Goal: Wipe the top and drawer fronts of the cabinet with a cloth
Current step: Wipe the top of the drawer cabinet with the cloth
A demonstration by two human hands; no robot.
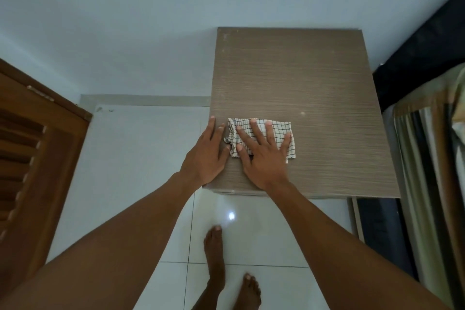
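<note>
The cabinet's brown wood-grain top (314, 78) fills the upper right of the view, with pale dust specks on it. A white cloth with a dark check pattern (278, 131) lies folded on the near left part of the top. My right hand (264, 151) presses flat on the cloth with fingers spread and straight. My left hand (207, 153) rests flat on the cabinet's left edge, just left of the cloth, fingers straight. The drawer fronts are hidden below the top.
A pale wall stands behind the cabinet. A wooden louvred door (32, 158) is at the left. A dark bed frame and striped bedding (427, 146) sit close on the right. White floor tiles (141, 163) and my bare feet (226, 274) lie below.
</note>
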